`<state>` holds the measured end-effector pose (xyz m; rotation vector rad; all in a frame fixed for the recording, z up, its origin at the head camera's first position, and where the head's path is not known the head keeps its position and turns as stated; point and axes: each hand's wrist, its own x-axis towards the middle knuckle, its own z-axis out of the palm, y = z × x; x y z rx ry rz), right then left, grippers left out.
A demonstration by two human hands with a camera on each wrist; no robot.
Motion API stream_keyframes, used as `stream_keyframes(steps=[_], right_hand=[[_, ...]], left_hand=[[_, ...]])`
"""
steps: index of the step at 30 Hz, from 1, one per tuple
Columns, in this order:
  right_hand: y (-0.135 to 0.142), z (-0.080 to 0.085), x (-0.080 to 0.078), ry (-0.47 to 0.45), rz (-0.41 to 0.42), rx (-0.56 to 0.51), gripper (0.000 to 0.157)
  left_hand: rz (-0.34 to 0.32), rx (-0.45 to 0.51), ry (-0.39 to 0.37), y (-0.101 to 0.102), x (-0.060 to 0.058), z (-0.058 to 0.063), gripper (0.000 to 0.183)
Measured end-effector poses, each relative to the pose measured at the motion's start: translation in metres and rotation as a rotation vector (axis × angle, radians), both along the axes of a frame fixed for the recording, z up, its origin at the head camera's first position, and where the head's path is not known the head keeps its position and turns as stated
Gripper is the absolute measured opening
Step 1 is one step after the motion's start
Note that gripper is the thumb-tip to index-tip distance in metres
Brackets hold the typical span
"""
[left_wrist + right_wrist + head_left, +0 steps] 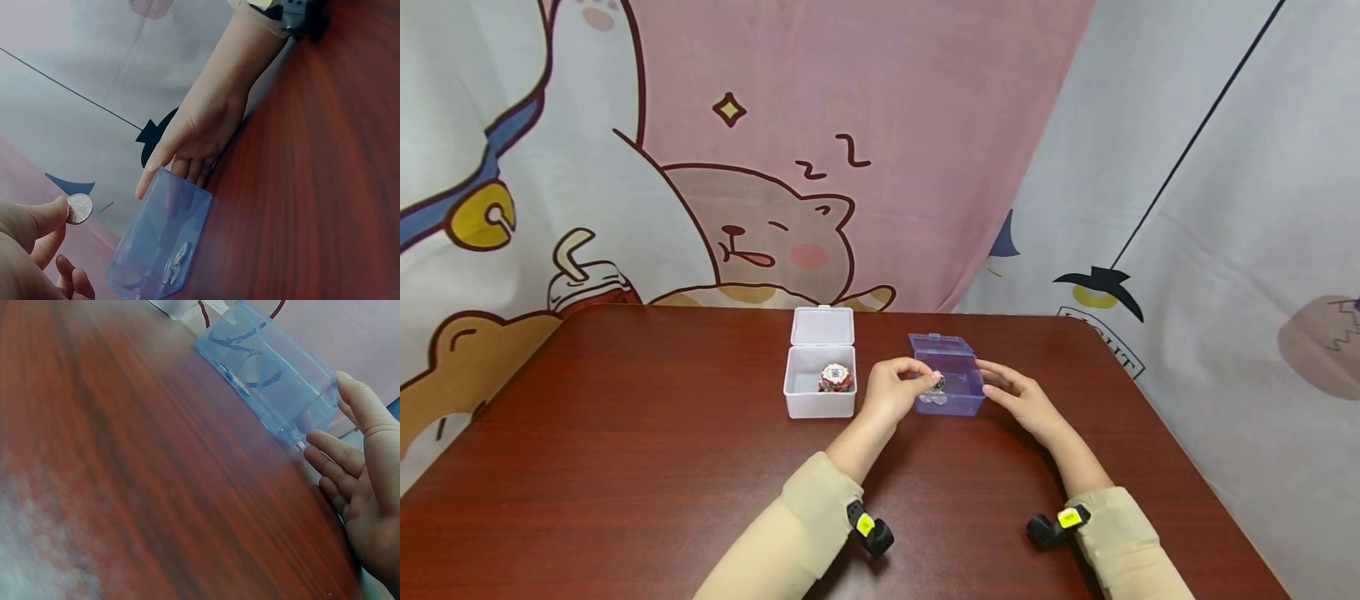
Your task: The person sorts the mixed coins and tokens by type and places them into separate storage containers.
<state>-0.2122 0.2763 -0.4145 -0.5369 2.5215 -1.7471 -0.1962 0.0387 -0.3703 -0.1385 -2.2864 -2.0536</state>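
A silver coin (80,209) is pinched between the thumb and finger of my left hand (891,390), over the near left part of a clear blue plastic box (966,405). The box stands with its lid raised, and a few coins (181,254) lie on its bottom. Against the box's right side rests my right hand (1024,404), thumb at the upper edge and the other fingers lower down, fairly straight. To the left stands a white box (820,406) with its lid raised, holding a small stack of poker chips (836,377).
Both boxes stand on a dark red-brown wooden table (647,433), toward its far edge. Behind it hangs a curtain (940,125) with cartoon animals. Each wrist wears a small black camera, one of them on the left sleeve (871,531).
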Motion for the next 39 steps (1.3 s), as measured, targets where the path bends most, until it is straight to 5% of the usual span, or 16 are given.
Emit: stream_keyframes(steps=[9, 19, 28, 39], right_hand=[[0.011, -0.019, -0.012, 0.007, -0.016, 0.022, 0.044], [0.012, -0.022, -0.013, -0.01, -0.041, 0.039, 0.043], [0.011, -0.021, -0.012, -0.015, -0.043, 0.032, 0.043], [0.005, -0.003, -0.003, -0.02, -0.016, 0.029, 0.045]], left_hand=[[0.101, 0.011, -0.041, 0.015, -0.017, -0.004, 0.011], [0.201, 0.031, -0.013, 0.023, -0.039, -0.026, 0.013], [0.239, 0.014, -0.077, 0.029, -0.039, -0.026, 0.011], [0.251, -0.078, -0.013, 0.033, -0.043, -0.031, 0.011]])
